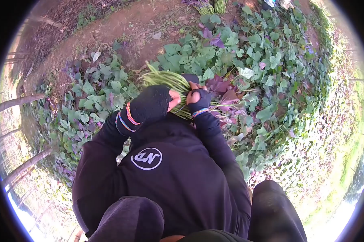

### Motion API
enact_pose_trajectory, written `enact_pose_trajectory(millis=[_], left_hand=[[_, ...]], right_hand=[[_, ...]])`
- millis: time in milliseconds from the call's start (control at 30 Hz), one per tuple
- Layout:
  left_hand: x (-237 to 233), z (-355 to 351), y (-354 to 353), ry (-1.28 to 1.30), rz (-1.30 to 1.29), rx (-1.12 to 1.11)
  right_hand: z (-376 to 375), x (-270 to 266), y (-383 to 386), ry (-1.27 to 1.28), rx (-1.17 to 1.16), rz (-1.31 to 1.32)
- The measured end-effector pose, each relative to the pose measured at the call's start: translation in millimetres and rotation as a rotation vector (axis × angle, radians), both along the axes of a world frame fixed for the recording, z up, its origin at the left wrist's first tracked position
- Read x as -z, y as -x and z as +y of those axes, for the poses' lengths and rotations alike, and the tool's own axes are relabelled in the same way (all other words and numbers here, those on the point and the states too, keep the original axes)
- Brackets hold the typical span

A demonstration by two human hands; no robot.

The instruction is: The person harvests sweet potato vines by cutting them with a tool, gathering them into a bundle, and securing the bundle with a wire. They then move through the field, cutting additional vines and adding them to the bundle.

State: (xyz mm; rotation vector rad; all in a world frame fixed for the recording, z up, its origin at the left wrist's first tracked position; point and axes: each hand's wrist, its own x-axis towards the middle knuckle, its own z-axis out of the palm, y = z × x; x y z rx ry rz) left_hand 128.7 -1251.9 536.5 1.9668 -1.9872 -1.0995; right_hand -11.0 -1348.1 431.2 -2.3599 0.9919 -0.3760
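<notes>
A thick bunch of green leafy stems lies across my lap, its bare stem ends pointing up and left. Purple leaves spread out at its right end. My left hand, in a black fingerless glove, is closed on the bunch from the left. Close beside it, my right hand, gloved the same way, has its fingers bent around the stems near the leafy end. Coloured bands circle both wrists. The undersides of the fingers are hidden.
Low vines with green and purple heart-shaped leaves cover the ground around me. Bare brown soil runs behind. More bundled stems lie at the top. My knees rise at the bottom; thin trunks stand left.
</notes>
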Motion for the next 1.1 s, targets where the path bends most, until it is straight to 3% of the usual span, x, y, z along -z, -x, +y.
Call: enact_pose_trajectory(millis=[67, 100, 167, 200, 267, 333, 367, 400, 433, 467, 500, 567, 633, 667, 733, 767, 833, 867, 933, 967, 1000, 1100], left_hand=[[-1.1, -29.8, -5.9, 0.644, -0.103, -0.297], [11.2, -34.5, -13.6, 0.640, -0.105, -0.299], [53.8, -32.3, -21.3, 0.878, -0.545, -0.253], [72.6, -22.5, -20.2, 0.879, -0.541, -0.246], [98.5, -2.5, -15.4, 0.591, -0.420, -0.264], [89.2, -3.6, -6.9, 0.549, -0.390, -0.316], [82.8, -3.1, -2.6, 0.501, -0.362, -0.374], [74.9, -2.1, -0.2, 0.497, -0.367, -0.385], [64.9, -1.9, 0.7, 0.510, -0.290, -0.360], [55.8, -2.5, 0.8, 0.521, -0.209, -0.328], [47.7, -3.4, 1.1, 0.601, -0.086, -0.268], [35.4, -3.2, 10.4, 0.622, -0.087, -0.209], [32.2, 1.7, 18.4, 0.577, -0.139, -0.164], [32.8, 2.4, 17.8, 0.581, -0.149, -0.165], [33.1, 3.6, 14.9, 0.686, -0.180, -0.222], [25.5, 4.6, 14.1, 0.598, -0.193, -0.244], [-0.4, -10.2, 15.8, 0.668, -0.286, -0.326], [-6.0, -17.1, 14.1, 0.751, -0.397, -0.401], [10.5, -17.7, 2.7, 0.705, -0.413, -0.434], [22.2, -15.9, -4.4, 0.678, -0.453, -0.452], [36.6, -13.7, -12.0, 0.648, -0.491, -0.467], [88.7, 0.6, -27.3, 0.645, -0.483, -0.537]], right_hand=[[22.5, -12.6, 2.4, 0.076, -0.059, -0.072], [22.1, -21.5, 3.6, 0.040, -0.082, -0.066], [17.1, -15.6, 10.2, 0.019, -0.049, -0.071], [16.0, -9.6, 14.3, -0.002, -0.013, -0.075], [17.7, 12.5, 26.7, -0.037, 0.003, 0.036], [5.5, 27.1, 41.3, -0.423, 0.102, -0.124], [-17.7, 27.8, 48.7, -0.996, 0.237, -0.289], [-42.9, 12.0, 52.8, -1.384, 0.402, -0.317], [-57.6, -10.7, 46.0, -1.410, 0.534, -0.344], [-66.3, -14.2, 29.9, -1.275, 0.539, -0.268], [-72.2, -2.7, 11.9, -1.118, 0.367, -0.287], [-72.1, 18.0, -36.6, -0.833, -0.057, -0.412], [-55.2, 125.7, -56.9, -0.909, -0.319, -0.073], [-54.5, 67.3, -54.5, -0.420, -0.516, 0.412], [-43.9, 93.4, -56.9, -0.323, -0.409, 0.519], [-45.2, 85.7, -56.2, -0.321, -0.417, 0.523], [-43.5, 53.1, -45.7, -0.345, -0.630, 0.013], [-47.8, 42.6, -50.5, -0.549, -0.495, -0.040], [-46.6, 10.5, -49.7, -0.162, -0.475, 0.075], [-40.5, -1.6, -50.8, -0.007, -0.451, 0.012], [-31.2, 7.3, -50.4, 0.051, -0.399, -0.141], [-3.6, 28.1, -46.4, -0.002, -0.254, -0.114]])
